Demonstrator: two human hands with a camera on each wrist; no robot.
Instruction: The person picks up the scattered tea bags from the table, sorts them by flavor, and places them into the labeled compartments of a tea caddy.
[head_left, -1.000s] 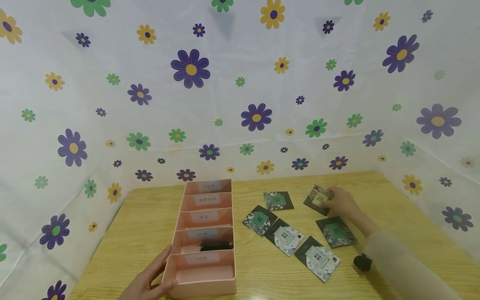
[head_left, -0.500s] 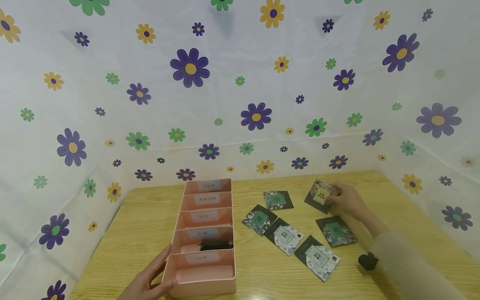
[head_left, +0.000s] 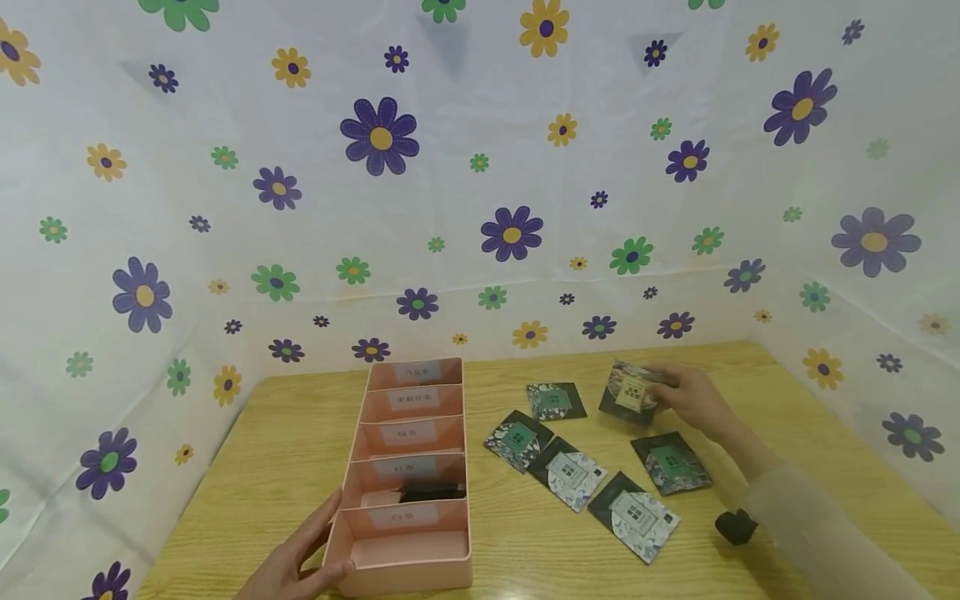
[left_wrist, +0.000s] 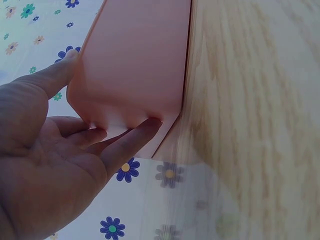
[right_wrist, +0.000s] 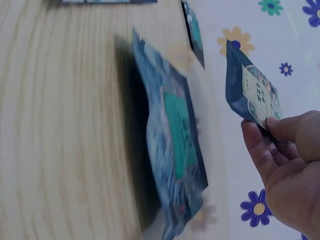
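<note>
- My left hand (head_left: 296, 560) rests with straight fingers against the near end of the box (head_left: 408, 475), on the table (head_left: 262, 467); if the box gets knocked, I judge it could slide, since nothing clamps it.
- Five packets lie right of the box, the nearest (head_left: 633, 517) well apart from my grip.
- Farther off, my right hand (head_left: 693, 398) pinches a packet (head_left: 628, 393) by one edge, lifted off the table; so thin a hold could let it slip or twist.
</note>
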